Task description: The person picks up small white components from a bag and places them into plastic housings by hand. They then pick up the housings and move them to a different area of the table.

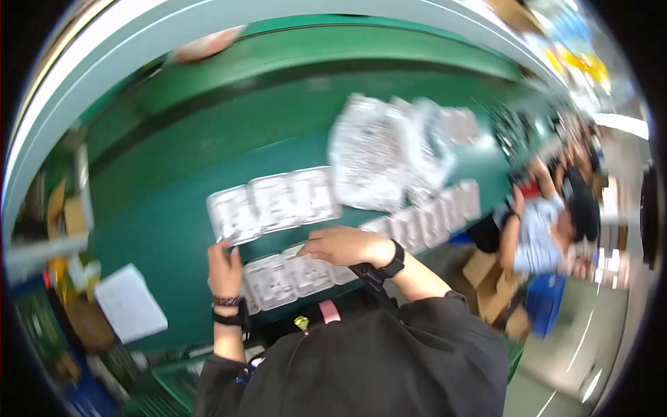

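Clear plastic blister trays lie in two rows on the green table. Three form the far row (274, 201); the near row (271, 281) is partly hidden by my hands. My left hand (225, 272) is at the lower edge of the far row's leftmost tray (235, 214), thumb and forefinger apart. My right hand (342, 245) reaches leftward over the near row, fingertips drawn together just above a tray (306, 273). Anything between those fingertips is too small and blurred to make out. Beyond it lies an open clear plastic bag (368, 153) full of small pale pieces.
More trays (431, 219) run rightward along the near edge. A white paper sheet (130, 302) lies at the left. Dark parts (513, 132) are heaped at the far right, near a co-worker in light blue (535, 233). Cardboard boxes (493, 281) and a blue bin (545, 304) stand below.
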`<state>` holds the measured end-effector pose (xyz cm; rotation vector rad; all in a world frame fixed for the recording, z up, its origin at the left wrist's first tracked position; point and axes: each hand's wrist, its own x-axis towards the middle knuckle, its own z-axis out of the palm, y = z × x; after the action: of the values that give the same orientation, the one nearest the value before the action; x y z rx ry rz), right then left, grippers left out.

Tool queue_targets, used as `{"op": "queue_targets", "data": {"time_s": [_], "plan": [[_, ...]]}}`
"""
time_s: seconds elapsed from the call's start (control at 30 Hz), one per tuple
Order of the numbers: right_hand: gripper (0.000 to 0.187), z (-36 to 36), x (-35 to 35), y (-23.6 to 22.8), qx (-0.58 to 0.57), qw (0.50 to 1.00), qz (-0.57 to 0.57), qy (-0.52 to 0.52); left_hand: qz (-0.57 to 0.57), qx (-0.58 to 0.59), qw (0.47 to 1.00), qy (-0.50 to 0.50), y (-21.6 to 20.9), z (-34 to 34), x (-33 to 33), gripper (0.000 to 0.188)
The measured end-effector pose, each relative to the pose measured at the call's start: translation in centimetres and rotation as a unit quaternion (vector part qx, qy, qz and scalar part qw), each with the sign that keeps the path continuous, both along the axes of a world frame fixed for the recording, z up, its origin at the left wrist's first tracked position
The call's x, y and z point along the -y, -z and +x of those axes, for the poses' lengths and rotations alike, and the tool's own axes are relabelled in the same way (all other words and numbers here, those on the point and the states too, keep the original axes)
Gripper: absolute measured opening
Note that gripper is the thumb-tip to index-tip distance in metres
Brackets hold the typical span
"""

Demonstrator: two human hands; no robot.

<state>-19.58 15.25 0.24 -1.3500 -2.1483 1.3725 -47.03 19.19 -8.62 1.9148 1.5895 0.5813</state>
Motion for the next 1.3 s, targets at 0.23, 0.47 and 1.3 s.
{"op": "queue_targets", "data": {"time_s": [0.23, 0.47, 1.3], "plan": [[0.027, 10.3, 11.8, -1.6, 0.130, 0.963, 0.012, 0.236, -0.071, 0.000, 0.977, 0.200, -0.4, 8.6, 4.8, 0.015], [0.031, 23.3, 19.8, 1.1, 0.130, 0.951, 0.035, 0.278, -0.097, -0.026, 0.947, 0.304, -2.1, 22.6, 12.4, 0.014], [0.024, 42.7, 28.6, 12.8, 0.348, 0.871, 0.200, 0.285, -0.055, -0.234, 0.917, 0.318, 0.3, 50.5, 22.9, 0.027]]}}
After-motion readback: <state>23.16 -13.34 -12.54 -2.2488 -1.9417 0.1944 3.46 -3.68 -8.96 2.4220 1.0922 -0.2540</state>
